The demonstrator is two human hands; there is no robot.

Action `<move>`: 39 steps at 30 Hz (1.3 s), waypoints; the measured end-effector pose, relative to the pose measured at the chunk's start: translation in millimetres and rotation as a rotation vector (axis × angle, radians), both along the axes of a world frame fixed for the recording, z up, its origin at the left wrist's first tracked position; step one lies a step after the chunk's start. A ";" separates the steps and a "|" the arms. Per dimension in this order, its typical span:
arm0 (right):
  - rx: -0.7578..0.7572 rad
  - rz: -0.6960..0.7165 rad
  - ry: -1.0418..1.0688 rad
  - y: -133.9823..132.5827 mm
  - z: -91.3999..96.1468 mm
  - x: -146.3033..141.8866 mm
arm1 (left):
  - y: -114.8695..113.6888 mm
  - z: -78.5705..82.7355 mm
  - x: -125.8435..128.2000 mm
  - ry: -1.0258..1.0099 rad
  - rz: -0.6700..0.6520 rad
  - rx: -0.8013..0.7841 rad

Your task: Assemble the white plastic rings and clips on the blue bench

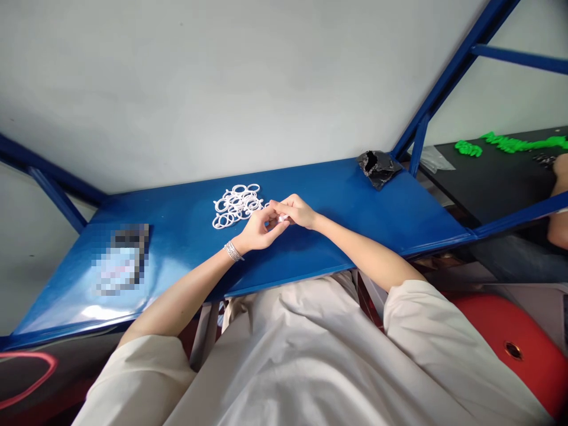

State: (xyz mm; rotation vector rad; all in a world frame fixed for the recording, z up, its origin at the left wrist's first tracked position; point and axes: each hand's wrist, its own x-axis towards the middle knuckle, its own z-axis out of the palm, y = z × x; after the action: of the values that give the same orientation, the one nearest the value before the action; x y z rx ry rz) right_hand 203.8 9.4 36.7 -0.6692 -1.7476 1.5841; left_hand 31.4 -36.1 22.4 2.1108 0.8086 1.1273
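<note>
1. Small white piece [282,218]: pinched between the fingertips of both hands, just above the blue table; mostly hidden by the fingers, so its shape cannot be told.
2. Right hand [298,211]: fingers curled and pressed together, tips closed on the white piece from the right side; forearm bare, running back to a cream sleeve.
3. Left hand [258,231]: fingers bent, thumb and forefinger meeting the white piece from the left; the two hands touch at the fingertips.
4. Bangles [233,251]: thin silver bands, several together, on the left wrist.
5. Pile of white rings [237,205]: loose plastic rings, heaped and overlapping, lying on the table just beside the left hand, on its far side.
6. Blue table [337,195]: glossy painted top, set against a pale wall, with blue frame bars rising at both ends.
7. Black bag [377,167]: crumpled, mouth open, at the far right part of the table, well apart from the hands.
8. Blurred flat object [122,258]: lying on the left part of the table, well apart from the hands; detail cannot be told.
9. Green pieces [510,143]: bright green items spread on a dark neighbouring table at right.
10. Another person's arm [558,201]: at the right edge, beside that dark table.
11. Red seat [510,337]: lower right, beside the person's cream clothing.
</note>
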 end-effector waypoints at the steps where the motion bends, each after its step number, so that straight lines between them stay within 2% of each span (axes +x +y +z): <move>1: -0.036 0.018 0.016 -0.3 0.8 0.6 | -0.1 1.4 -0.1 -0.006 -0.002 -0.023; 6: -0.122 0.127 0.080 -3.3 6.4 3.5 | -2.9 6.9 2.2 -0.111 -0.006 -0.083; 11: -0.188 0.141 0.161 -6.4 7.3 3.5 | -5.7 7.8 5.7 -0.224 0.001 -0.149; 15: -0.213 0.128 0.151 0.2 2.0 4.6 | 1.2 0.8 2.6 -0.269 -0.039 -0.183; 20: -0.241 0.068 0.183 9.4 -4.1 5.1 | 12.7 -9.4 -4.5 -0.350 -0.084 -0.315; 24: -0.282 0.055 0.208 10.0 -4.7 3.9 | 14.2 -13.0 -3.6 -0.371 -0.014 -0.291; 31: -0.385 0.097 0.249 10.4 -1.8 5.6 | 14.9 -19.6 0.9 -0.345 0.248 -0.148; 34: -0.377 0.141 0.260 9.8 -1.7 6.2 | 16.2 -20.7 -0.1 -0.322 0.303 -0.110; 39: -0.319 0.138 0.249 9.8 -3.4 6.1 | 15.7 -19.5 -1.4 -0.288 0.339 -0.020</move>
State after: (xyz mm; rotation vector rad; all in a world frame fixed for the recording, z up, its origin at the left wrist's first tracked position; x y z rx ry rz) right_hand 209.9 19.1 33.3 -0.4802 -1.3987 1.9743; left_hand 30.0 -20.3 3.0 1.7783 1.0546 1.5486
